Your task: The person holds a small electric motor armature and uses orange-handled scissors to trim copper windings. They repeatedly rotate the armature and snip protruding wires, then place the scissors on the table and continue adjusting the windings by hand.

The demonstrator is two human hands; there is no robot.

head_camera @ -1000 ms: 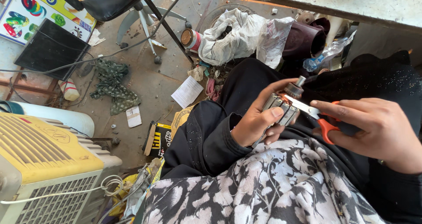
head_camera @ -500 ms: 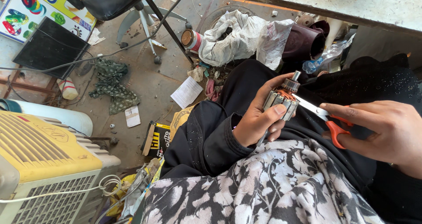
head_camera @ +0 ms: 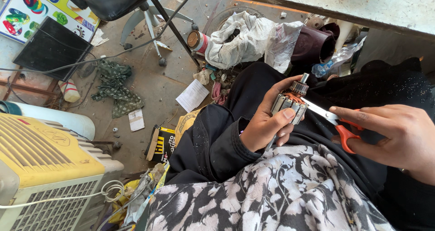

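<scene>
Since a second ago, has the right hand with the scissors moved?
Yes. The right hand has drawn rightward, away from the motor core; scissors tip remains there.

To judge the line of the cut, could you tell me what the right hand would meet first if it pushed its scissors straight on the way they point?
Most likely the copper windings of the small grey motor armature held in the left hand; the right hand's orange-handled scissors already have their tips there.

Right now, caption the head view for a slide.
Left hand grips a motor armature over the lap while the right hand points orange-handled scissors at its copper windings.
</scene>
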